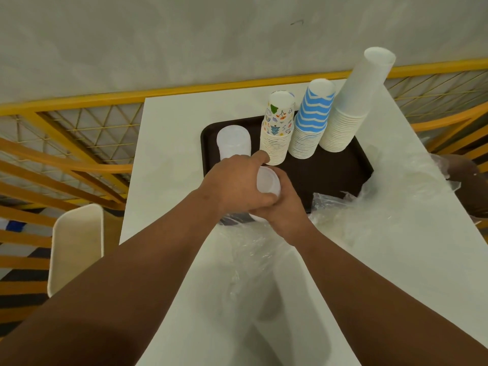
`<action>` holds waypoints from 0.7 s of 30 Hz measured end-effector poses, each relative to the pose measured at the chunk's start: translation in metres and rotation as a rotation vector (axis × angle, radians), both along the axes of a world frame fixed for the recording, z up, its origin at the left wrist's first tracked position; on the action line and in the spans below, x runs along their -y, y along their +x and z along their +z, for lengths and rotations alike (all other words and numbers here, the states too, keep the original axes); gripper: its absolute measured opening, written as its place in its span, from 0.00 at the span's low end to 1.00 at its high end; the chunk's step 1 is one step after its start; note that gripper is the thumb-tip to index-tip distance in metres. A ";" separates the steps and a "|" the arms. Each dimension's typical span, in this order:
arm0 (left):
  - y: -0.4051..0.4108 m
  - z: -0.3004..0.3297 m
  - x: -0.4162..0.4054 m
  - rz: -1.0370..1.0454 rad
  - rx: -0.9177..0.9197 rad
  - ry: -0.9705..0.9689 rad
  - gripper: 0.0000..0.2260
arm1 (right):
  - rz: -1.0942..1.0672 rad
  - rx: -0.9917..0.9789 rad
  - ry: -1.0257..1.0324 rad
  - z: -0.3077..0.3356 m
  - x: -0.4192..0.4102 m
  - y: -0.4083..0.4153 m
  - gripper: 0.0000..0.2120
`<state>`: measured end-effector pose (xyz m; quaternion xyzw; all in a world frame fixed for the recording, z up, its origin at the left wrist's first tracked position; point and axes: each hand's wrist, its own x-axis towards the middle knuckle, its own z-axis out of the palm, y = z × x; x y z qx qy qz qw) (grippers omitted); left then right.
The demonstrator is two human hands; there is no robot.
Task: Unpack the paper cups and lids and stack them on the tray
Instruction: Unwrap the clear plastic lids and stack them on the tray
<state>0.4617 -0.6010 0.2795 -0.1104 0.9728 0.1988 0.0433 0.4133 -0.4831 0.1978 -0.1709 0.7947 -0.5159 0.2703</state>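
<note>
Two bare forearms reach forward from the bottom of the view, over a white table (169, 143) and loose clear plastic wrap (253, 249). Both hands meet at the near edge of the dark tray (343, 175). The left hand (232, 186) curls its fingers and thumb around a stack of translucent lids (268, 182), gripping the top from the side. The right hand (285, 204) wraps the lower part of the same stack from the other side. So both hands hold the lids, and the stack sits just over the tray's near edge, its bottom hidden by the hands.

On the tray's far side stand three upside-down cup stacks: a patterned stack (277, 130), a blue-striped stack (309, 120) just beside it, and a tall white stack (351, 101) leaning toward the tray's far right corner. Another lid stack (233, 142) stands at the tray's far left, close to the left hand's knuckles. More crumpled wrap (383, 207) lies off the tray's right edge.

The step in hand looks like setting these lids down on the tray. To do it well, keep the stack squeezed evenly so no lids slip sideways, lower it flat onto bare tray in front of the patterned cups, and let go with one hand at a time. The left index finger is very near the patterned stack; nudging it could topple the leaning cups.
</note>
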 end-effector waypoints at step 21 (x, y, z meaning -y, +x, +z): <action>0.003 0.002 0.013 0.076 -0.082 0.062 0.34 | -0.095 0.031 -0.207 -0.019 -0.013 0.010 0.37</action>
